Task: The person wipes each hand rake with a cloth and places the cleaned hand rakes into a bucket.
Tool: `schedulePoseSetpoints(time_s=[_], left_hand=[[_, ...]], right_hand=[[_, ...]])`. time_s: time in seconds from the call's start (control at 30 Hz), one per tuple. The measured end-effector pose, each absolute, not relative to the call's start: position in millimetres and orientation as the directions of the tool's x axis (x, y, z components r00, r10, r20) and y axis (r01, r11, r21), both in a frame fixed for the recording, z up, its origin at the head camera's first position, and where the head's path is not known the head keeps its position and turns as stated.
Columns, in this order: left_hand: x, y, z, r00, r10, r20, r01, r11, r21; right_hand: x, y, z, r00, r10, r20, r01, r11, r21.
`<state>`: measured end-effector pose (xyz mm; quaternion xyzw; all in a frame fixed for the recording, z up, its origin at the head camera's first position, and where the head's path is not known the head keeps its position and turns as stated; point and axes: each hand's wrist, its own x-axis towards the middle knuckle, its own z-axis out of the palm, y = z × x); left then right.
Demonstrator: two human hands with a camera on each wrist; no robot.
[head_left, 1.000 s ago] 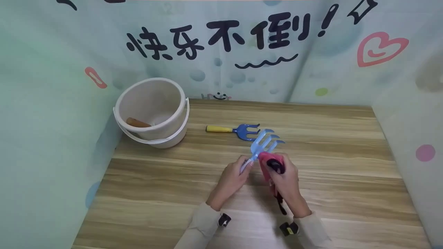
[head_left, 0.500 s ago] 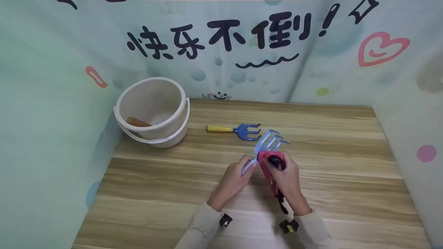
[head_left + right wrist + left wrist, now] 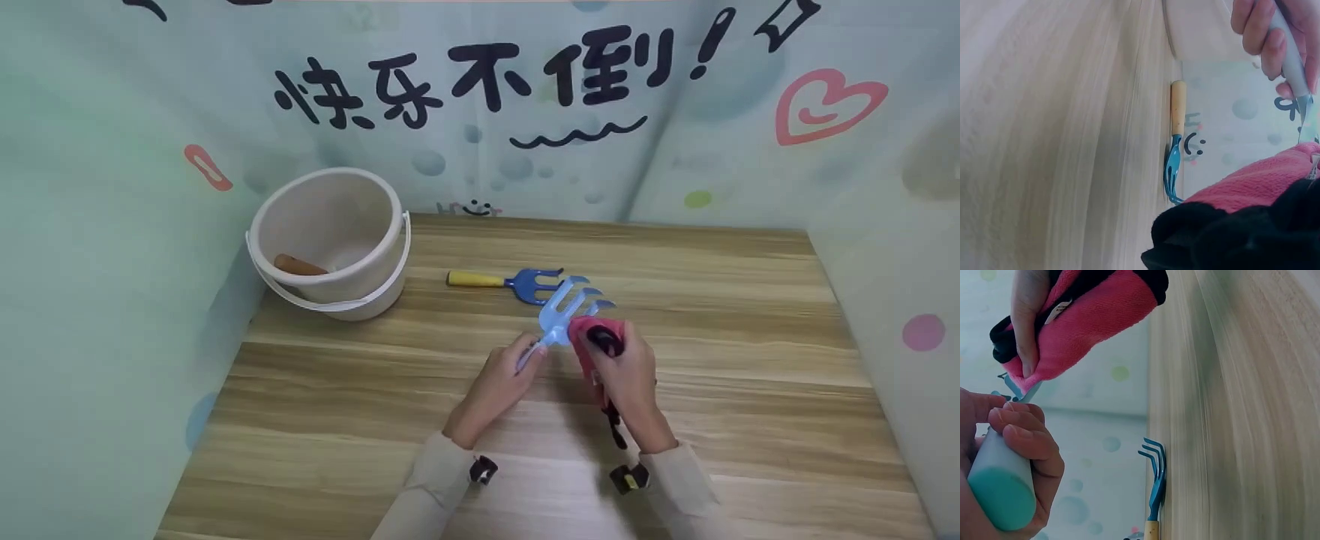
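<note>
My left hand (image 3: 501,382) grips the pale handle of a light blue hand rake (image 3: 559,315), its tines pointing away and up over the table. The handle's butt end is turquoise in the left wrist view. In my right hand (image 3: 630,371) is a pink cloth (image 3: 1092,323) with black edging, bunched and pressed against the rake's head near the neck. Part of the cloth hangs down below the right hand. A second hand rake (image 3: 529,286), blue with a yellow handle, lies on the table just beyond the held one, which overlaps its tines in the head view.
A white bucket (image 3: 386,281) with its handle lowered stands at the back left, a brown wooden handle (image 3: 298,265) inside it. A printed fabric backdrop (image 3: 480,165) rises behind the wood-grain table (image 3: 337,420) and along both sides.
The held rake has swung slightly left and away. My right hand with the cloth has shifted a little right and away, showing more of the rake's neck.
</note>
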<state>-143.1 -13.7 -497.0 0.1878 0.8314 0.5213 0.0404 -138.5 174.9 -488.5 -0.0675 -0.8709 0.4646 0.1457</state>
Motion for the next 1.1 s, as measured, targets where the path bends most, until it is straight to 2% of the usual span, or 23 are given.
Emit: schedulePoseSetpoints(time_s=[0.27, 0.4, 0.6, 0.7, 0.9, 1.1], left_hand=[[-149.5, -18.9, -501.5, -0.915, 0.389, 0.107, 0.268, 0.387, 0.882], [-149.9, -20.0, -503.1, -0.910, 0.405, 0.084, 0.253, 0.383, 0.888], [-149.9, -17.8, -504.0, -0.907, 0.415, 0.073, 0.256, 0.403, 0.879], [-149.3, -16.2, -502.6, -0.905, 0.421, 0.059, 0.253, 0.421, 0.871], [-147.8, -15.8, -498.8, -0.906, 0.423, -0.012, 0.208, 0.470, 0.858], [-151.6, -22.3, -497.1, -0.912, 0.405, -0.063, 0.173, 0.520, 0.837]], right_hand=[[-149.7, 179.0, -490.6, -0.922, 0.258, 0.289, -0.038, 0.681, -0.731], [-153.2, 179.6, -494.2, -0.899, 0.238, 0.367, -0.091, 0.719, -0.689], [-159.2, 180.5, -503.6, -0.790, 0.118, 0.601, -0.231, 0.852, -0.470], [-162.0, 182.0, -508.2, -0.739, 0.059, 0.672, -0.265, 0.891, -0.369], [-163.3, 184.6, -514.1, -0.704, 0.005, 0.710, -0.283, 0.915, -0.287], [-162.3, 187.3, -513.6, -0.668, 0.027, 0.743, -0.280, 0.917, -0.285]])
